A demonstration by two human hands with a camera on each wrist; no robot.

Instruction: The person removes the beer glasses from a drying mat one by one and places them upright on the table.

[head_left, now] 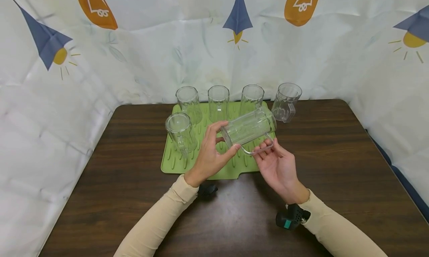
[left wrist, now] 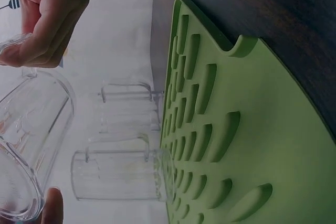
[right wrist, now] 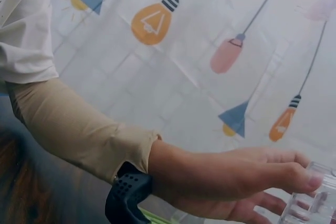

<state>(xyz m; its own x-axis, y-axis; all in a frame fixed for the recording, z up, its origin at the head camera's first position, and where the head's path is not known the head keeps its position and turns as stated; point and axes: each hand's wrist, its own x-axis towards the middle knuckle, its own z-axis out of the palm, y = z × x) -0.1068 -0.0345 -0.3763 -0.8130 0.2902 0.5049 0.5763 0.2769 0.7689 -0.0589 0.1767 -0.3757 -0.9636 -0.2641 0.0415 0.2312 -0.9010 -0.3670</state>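
Observation:
Above the green ridged mat, both hands hold a clear glass mug tilted on its side. My left hand grips the mug's left end, its thumb below and fingers above. With curled fingers, my right hand pinches the handle on the side toward me. The left wrist view shows the right hand at the handle, while only a little of the left thumb appears at the lower edge. In the right wrist view, the left hand holds the mug at the frame's edge.
Three glass mugs stand along the mat's back, including a middle one. Another mug stands at the mat's left. One more mug stands on the dark wooden table, right of the mat. A printed white curtain hangs behind.

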